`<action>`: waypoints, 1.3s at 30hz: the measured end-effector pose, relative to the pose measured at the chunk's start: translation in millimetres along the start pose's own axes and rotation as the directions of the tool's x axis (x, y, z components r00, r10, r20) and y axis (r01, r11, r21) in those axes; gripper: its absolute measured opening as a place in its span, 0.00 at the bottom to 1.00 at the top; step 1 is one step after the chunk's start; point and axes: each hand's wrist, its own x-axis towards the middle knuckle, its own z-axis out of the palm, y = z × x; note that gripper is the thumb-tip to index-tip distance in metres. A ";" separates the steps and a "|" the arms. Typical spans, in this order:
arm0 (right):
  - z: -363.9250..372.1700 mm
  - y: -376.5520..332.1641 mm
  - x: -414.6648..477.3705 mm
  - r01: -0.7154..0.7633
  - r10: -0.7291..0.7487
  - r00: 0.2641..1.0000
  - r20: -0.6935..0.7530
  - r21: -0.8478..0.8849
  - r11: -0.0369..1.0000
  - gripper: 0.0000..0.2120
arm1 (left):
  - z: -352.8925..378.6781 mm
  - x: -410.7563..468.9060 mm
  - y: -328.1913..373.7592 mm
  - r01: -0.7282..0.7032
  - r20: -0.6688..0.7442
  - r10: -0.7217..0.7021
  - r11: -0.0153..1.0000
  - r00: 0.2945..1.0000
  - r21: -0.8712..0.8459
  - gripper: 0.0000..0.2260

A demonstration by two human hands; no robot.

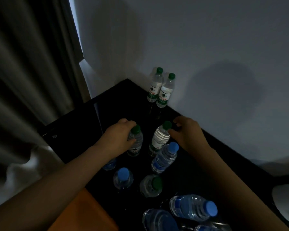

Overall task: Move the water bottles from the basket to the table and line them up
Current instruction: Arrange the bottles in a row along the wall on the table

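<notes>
My left hand grips a green-capped water bottle that stands upright on the black table. My right hand is at the neck of a second green-capped bottle, thumb and fingers around its cap. Two more green-capped bottles stand side by side against the wall at the far corner. Blue-capped bottles stand nearer: one by my right wrist, another lower left. A green-capped bottle stands between them. Several blue-capped bottles lie at the bottom; the basket cannot be made out.
A grey wall runs along the table's right side. A dark curtain hangs on the left beside the table's edge. An orange-brown surface lies at the bottom left. A pale rounded object sits at the right edge. The scene is dim.
</notes>
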 end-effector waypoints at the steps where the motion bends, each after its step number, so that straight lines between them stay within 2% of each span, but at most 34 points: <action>1: 3.5 2.1 4.3 -0.003 0.004 1.000 0.020 -0.006 1.000 0.22 | 1.0 1.5 -0.1 -0.002 -0.003 0.002 1.000 1.000 -0.001 0.22; 5: 12.7 6.0 17.6 -0.006 0.005 0.995 0.096 0.014 1.000 0.24 | 1.4 12.3 0.5 0.001 0.013 -0.001 1.000 1.000 0.029 0.24; 9: 19.6 5.6 25.9 0.056 -0.052 0.984 0.172 -0.016 0.998 0.20 | 4.4 21.2 3.2 0.022 0.045 -0.024 0.998 0.999 0.057 0.22; 15: 27.7 9.3 33.5 0.082 -0.074 0.978 0.198 -0.036 0.996 0.14 | 9.7 31.3 4.9 0.046 0.091 -0.057 0.991 0.994 0.123 0.20; 20: 30.3 15.6 40.1 0.057 -0.052 0.977 0.207 -0.018 0.998 0.10 | 7.8 39.1 2.6 0.035 0.136 -0.056 0.988 0.989 0.153 0.13; 31: 7.7 43.9 52.8 0.022 -0.032 0.995 0.099 0.098 0.995 0.08 | 5.0 62.2 5.7 0.017 0.092 -0.023 0.998 0.995 0.064 0.11; 39: -3.3 70.3 95.3 0.007 -0.007 1.000 0.008 0.009 1.000 0.10 | 0.8 93.3 13.4 -0.030 0.055 0.029 0.999 0.998 0.030 0.11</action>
